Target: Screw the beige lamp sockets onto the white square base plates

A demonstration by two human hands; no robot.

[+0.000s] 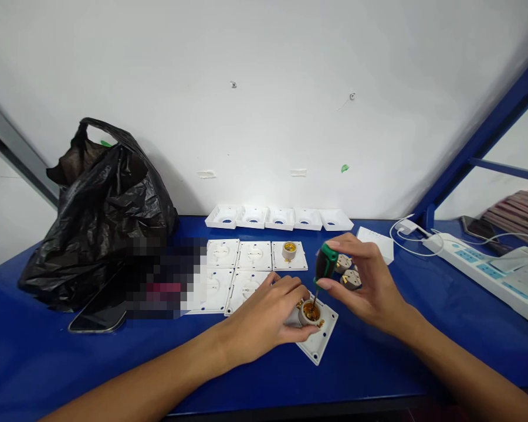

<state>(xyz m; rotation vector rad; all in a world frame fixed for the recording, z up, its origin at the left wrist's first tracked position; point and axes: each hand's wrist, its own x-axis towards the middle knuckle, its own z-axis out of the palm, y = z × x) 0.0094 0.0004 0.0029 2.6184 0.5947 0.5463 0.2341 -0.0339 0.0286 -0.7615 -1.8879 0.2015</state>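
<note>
Between the thumb and fingers of my right hand (361, 275) is a screwdriver (326, 264) with a black and green handle. Its shaft points down into a round beige socket (308, 313) with an amber-brown inside and brass parts at its sides. That socket sits on a white square plate (319, 346), which lies at an angle on the table. My left hand (273, 319) is closed around the socket's left side, the thumb along its near edge. The screwdriver's tip is hidden inside the socket.
Several white plates (254, 256) lie in rows behind my left hand, one bearing another round socket (289, 251). Several white frames (280, 219) line the wall. Loose round parts (351, 278) lie behind my right hand. A black plastic bag (110, 199) stands left; a power strip (479, 264) lies right.
</note>
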